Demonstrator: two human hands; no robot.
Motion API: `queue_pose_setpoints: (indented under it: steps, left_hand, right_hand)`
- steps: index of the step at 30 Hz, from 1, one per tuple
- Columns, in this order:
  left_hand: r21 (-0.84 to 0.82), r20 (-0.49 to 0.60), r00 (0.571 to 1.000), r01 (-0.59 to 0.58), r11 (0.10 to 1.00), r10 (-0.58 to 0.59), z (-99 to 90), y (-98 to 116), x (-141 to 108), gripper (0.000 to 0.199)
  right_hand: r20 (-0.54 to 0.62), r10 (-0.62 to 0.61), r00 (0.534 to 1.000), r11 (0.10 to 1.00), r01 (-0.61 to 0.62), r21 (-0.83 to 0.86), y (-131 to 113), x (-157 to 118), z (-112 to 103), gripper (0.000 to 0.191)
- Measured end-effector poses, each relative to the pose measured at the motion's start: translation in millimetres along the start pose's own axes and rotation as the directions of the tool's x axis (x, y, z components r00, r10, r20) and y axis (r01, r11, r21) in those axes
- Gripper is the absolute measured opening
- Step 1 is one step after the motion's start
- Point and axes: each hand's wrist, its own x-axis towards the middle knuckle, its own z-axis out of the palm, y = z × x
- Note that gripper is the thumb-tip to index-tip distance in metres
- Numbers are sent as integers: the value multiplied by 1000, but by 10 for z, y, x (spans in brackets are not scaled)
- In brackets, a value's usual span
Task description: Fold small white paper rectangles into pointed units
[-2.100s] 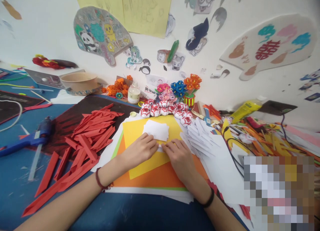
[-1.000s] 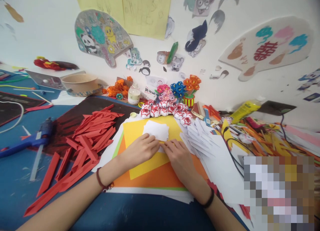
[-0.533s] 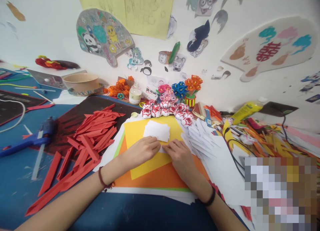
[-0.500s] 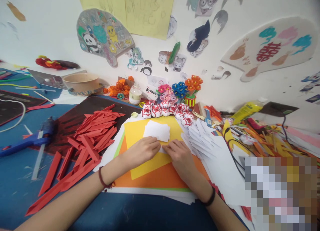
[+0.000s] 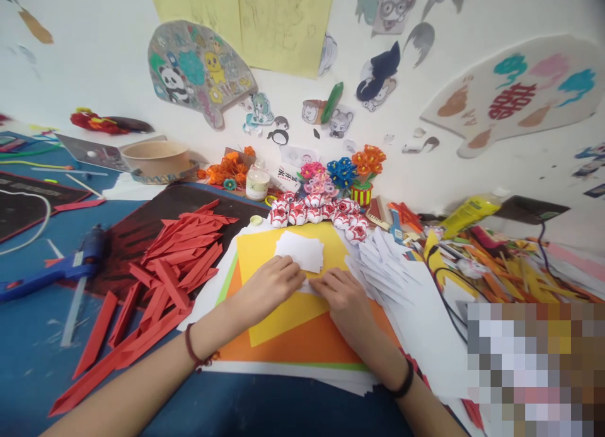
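Observation:
My left hand [image 5: 271, 289] and my right hand [image 5: 344, 301] meet over a yellow sheet [image 5: 269, 320], fingers closed on a small piece of white paper [image 5: 308, 287]. Most of that piece is hidden under the fingertips. Just beyond them lies a small stack of white paper rectangles [image 5: 302, 251]. Under the yellow sheet is an orange sheet [image 5: 302, 352], with green and white sheets beneath. Folded white paper strips [image 5: 385, 263] are heaped right of my right hand. To the left spreads a pile of folded red paper strips [image 5: 182, 248].
A blue glue gun [image 5: 78, 260] lies at the left. Red-and-white folded paper pieces [image 5: 312, 210] line the back, before flower ornaments [image 5: 341, 172]. A brown bowl [image 5: 155, 158] stands back left. Paper scraps, a yellow bottle [image 5: 472, 209] and a black cable [image 5: 444, 298] crowd the right.
The view has shifted slightly. Both hands stay at the white paper in nearly the same pose, with only a slight change at the fingers.

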Motion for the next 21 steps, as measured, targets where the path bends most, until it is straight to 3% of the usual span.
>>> queue_pose_setpoints:
  steps: [7, 13, 21]
  left_hand:
    - [-141, 55, 996, 83, 987, -76, 11, 26, 18, 23]
    - [-194, 50, 998, 57, 979, -48, -17, 3, 26, 29]
    - [-164, 5, 1000, -4, 986, 5, 25, -3, 14, 28]
  right_hand:
    - [-5, 1, 1000, 997, -1, 80, 14, -7, 28, 30]
    - [34, 46, 998, 981, -52, 188, 5, 4, -1, 31]
    - [-8, -5, 1000, 978, 7, 209, 59, 12, 12, 35]
